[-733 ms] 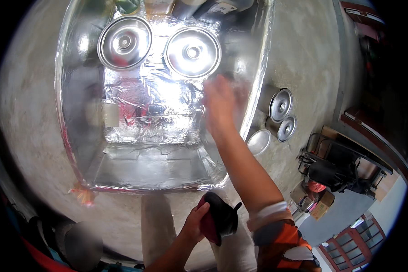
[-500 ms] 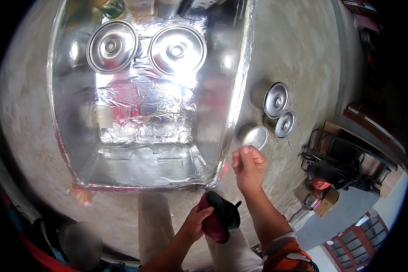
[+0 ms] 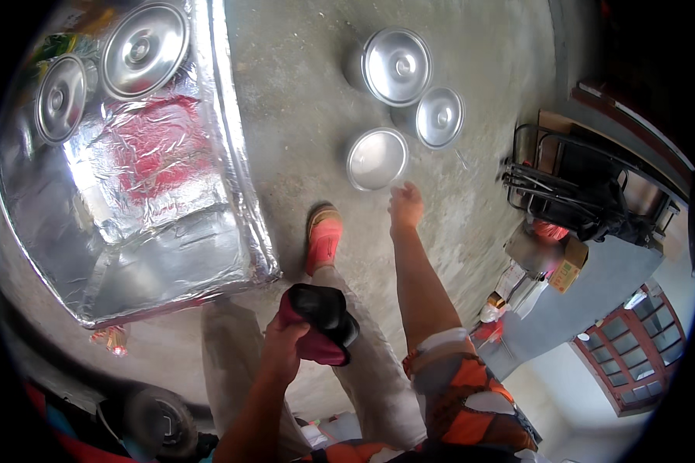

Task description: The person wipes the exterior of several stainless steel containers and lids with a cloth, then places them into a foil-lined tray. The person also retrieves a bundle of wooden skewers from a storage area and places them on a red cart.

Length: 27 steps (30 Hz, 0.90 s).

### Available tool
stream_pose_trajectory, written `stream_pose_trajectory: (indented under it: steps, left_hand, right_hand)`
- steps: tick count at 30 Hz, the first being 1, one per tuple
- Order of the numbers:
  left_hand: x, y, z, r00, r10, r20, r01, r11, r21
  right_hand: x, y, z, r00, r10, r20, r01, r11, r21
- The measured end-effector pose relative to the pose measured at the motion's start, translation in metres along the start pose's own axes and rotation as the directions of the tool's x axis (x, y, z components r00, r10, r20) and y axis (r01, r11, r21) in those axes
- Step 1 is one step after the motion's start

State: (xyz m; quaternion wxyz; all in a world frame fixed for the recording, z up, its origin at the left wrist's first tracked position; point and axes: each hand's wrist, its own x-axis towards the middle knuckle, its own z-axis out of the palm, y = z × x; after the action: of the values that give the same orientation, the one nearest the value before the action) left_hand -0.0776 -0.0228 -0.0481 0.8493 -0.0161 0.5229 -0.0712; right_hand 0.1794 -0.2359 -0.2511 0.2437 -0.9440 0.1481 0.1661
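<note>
My left hand [image 3: 286,343] grips a soft-looking, dark red and black padded item [image 3: 320,322], above my legs. My right hand [image 3: 406,207] reaches over the floor with its fingers curled in and nothing visible in them. Just beyond its fingertips stands a silver pot with a pale, flat-looking top [image 3: 377,160]. Behind that are two more lidded pots: a larger silver pot [image 3: 398,67] and a smaller one [image 3: 440,117]. The hand looks apart from all three.
A foil-lined box [image 3: 170,258] fills the left side, holding two silver lidded pots [image 3: 145,50]. My foot in a red shoe [image 3: 324,238] is beside its right corner. Folded black-framed furniture [image 3: 560,181] and a cardboard box [image 3: 570,265] stand along the right.
My view has swung right, bringing the floor pots to the middle and the foil-lined box leftward. My right arm stretches toward the pots; the padded item stays in my left hand.
</note>
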Motion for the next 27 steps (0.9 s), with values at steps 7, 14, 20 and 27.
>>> stream_pose_trajectory:
  steps: [7, 14, 20, 27]
  left_hand:
    - [0.009, -0.014, 0.005, 0.998, -0.02, -0.068, 0.015, 0.997, -0.071]
    - [0.017, -0.023, 0.007, 0.995, 0.035, -0.096, -0.035, 0.999, -0.006]
    - [0.021, -0.025, 0.01, 0.992, 0.027, -0.124, -0.029, 0.999, -0.013]
    - [0.023, -0.026, 0.011, 0.99, 0.024, -0.142, -0.024, 1.0, 0.0]
  right_hand:
    - [0.025, -0.024, 0.036, 0.984, -0.171, -0.057, 0.169, 0.985, -0.038]
    - [0.04, -0.031, 0.023, 0.966, 0.128, 0.224, -0.196, 0.929, 0.312]
    - [0.031, -0.047, 0.005, 0.927, 0.221, 0.302, -0.323, 0.881, 0.346]
    - [0.034, -0.042, 0.002, 0.903, 0.244, 0.355, -0.366, 0.869, 0.333]
